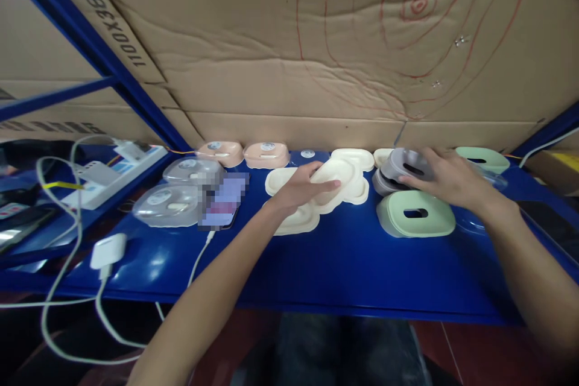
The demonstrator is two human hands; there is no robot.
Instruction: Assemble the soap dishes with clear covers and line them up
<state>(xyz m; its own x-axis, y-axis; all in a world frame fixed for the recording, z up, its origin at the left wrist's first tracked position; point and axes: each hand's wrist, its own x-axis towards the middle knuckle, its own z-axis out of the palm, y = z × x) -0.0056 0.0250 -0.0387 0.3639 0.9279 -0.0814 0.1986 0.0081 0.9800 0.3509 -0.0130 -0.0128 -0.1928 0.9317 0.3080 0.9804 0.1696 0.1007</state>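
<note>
smooth cream plastic trays [342, 172], matt grey plastic box [396, 161], glossy clear plastic covers [158, 210], glossy blue shelf [335, 265], wrinkled cardboard [244, 42]

Two bare hands at work over a blue shelf [344, 277].
The left hand [305, 186] holds a cream tray [333, 176] over other cream trays [298, 222]; the right hand [452, 176] grasps a grey slotted cover [398, 164], just behind a pale green one [434, 217]. Clear lids [167, 205] sit beside a phone [225, 200], near peach containers [266, 155].
</note>
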